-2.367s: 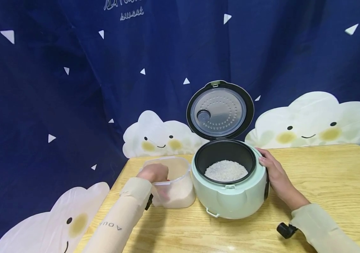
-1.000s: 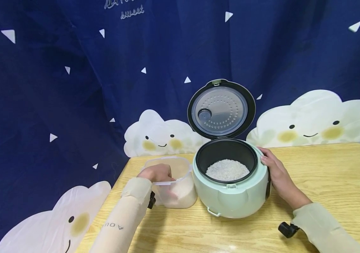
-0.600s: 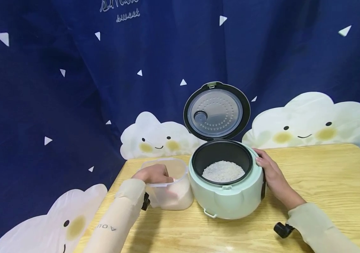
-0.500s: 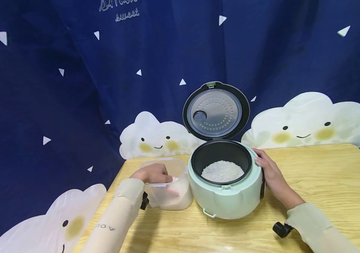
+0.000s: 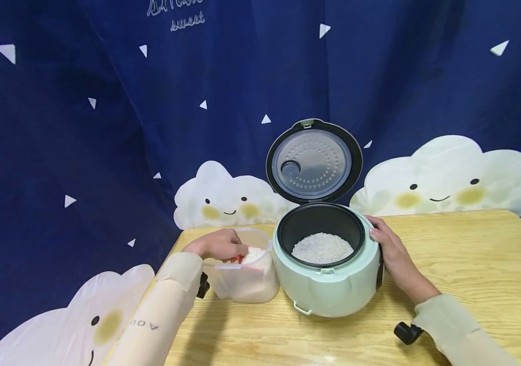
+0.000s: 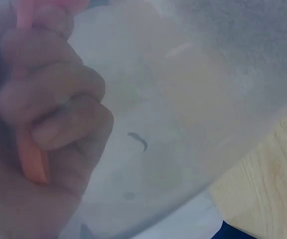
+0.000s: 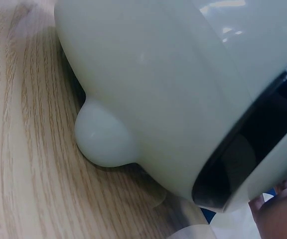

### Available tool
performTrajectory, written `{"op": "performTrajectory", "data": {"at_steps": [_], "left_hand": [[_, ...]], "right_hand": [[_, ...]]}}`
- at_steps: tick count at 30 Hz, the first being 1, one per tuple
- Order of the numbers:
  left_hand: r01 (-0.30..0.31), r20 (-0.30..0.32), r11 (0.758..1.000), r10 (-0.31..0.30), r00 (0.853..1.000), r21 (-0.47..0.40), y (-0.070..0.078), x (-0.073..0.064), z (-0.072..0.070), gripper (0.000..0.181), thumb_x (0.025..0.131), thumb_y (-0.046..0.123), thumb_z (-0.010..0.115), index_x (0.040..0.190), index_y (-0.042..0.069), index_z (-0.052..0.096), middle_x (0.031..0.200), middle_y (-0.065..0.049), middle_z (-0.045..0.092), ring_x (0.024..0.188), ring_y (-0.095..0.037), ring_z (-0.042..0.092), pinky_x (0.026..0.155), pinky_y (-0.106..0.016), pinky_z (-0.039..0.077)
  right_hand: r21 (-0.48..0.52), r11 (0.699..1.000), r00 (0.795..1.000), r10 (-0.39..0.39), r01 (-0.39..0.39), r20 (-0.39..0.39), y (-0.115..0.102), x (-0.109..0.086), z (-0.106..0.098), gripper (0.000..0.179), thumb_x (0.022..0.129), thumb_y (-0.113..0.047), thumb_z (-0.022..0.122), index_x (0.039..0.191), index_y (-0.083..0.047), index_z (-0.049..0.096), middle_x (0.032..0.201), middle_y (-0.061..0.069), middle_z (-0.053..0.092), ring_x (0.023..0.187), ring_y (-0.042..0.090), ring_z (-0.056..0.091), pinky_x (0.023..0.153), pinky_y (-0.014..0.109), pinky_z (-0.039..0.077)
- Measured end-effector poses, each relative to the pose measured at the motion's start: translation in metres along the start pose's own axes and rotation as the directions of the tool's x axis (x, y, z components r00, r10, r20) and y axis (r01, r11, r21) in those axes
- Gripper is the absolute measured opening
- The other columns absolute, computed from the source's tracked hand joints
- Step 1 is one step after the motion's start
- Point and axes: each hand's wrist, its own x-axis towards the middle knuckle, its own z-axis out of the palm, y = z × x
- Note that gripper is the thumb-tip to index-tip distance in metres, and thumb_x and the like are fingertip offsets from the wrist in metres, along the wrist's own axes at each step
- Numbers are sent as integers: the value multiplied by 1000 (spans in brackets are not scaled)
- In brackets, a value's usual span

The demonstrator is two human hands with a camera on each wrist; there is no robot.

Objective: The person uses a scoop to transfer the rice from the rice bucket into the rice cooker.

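My left hand (image 5: pixel 224 245) is at the near left rim of a clear plastic container (image 5: pixel 247 290) of rice, gripping a red scoop (image 5: pixel 238 259) with white rice (image 5: pixel 254 254) in it. In the left wrist view the fingers curl round its orange-pink handle (image 6: pixel 32 162). The scoop's bowl is largely hidden. My right hand (image 5: pixel 393 246) rests on the right side of a mint-green rice cooker (image 5: pixel 329 292), thumb at the upper edge. The cooker's lid (image 5: pixel 314 160) stands up, and rice (image 5: pixel 322 248) lies in the black inner pot (image 5: pixel 297 223).
Container and cooker stand side by side on a wooden table (image 5: pixel 466 264). Behind it hangs a dark blue curtain (image 5: pixel 224 66) with clouds and triangles. A black wrist mount (image 5: pixel 407 333) sits below the right sleeve.
My left hand has risen from deep in the container and drawn back leftward, so the red scoop and its rice now show above the near rim. The right hand stays on the cooker.
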Motion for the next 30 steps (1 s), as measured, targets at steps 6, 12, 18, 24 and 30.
{"op": "performTrajectory", "data": {"at_steps": [6, 12, 18, 24, 30], "left_hand": [[8, -21, 998, -9, 1000, -58, 0, -4, -2, 34, 89, 21, 53, 55, 20, 50, 51, 10, 37, 47, -7, 28, 50, -24, 24], [5, -37, 997, -8, 999, -75, 1, -6, -5, 37, 92, 22, 52, 55, 21, 49, 51, 11, 36, 47, -6, 29, 48, -23, 24], [14, -47, 996, -18, 999, -90, 1, -9, -11, 37, 93, 23, 52, 56, 20, 51, 51, 10, 37, 47, -7, 31, 49, -23, 26], [33, -78, 993, -42, 996, -112, -1, -15, -17, 38, 93, 22, 52, 55, 19, 51, 51, 9, 38, 47, -8, 31, 50, -24, 26], [37, -74, 985, -50, 996, -169, -3, -18, -20, 38, 93, 22, 52, 55, 18, 50, 50, 8, 35, 47, -10, 29, 51, -25, 27]], "right_hand": [[-17, 1000, 1000, 3, -3, 5, 1, 0, 1, 49, 111, -30, 32, 152, -5, 42, 135, -30, 51, 127, -14, 44, 103, 1, 30], [-11, 1000, 1000, -4, 4, 4, 1, 0, 1, 49, 111, -29, 32, 152, -4, 42, 135, -31, 52, 126, -14, 45, 103, 1, 30], [-3, 1000, 1000, -12, 12, 5, 1, 1, 1, 48, 111, -29, 32, 151, -5, 43, 135, -30, 52, 126, -14, 45, 103, 1, 30], [-6, 1000, 1000, -4, 4, 13, 0, 2, 0, 50, 111, -31, 32, 153, -6, 41, 136, -30, 51, 128, -15, 44, 103, 1, 30], [-6, 1000, 1000, -4, 4, 5, 0, 1, 0, 49, 111, -30, 32, 152, -5, 42, 136, -31, 51, 127, -15, 44, 103, 1, 30]]}}
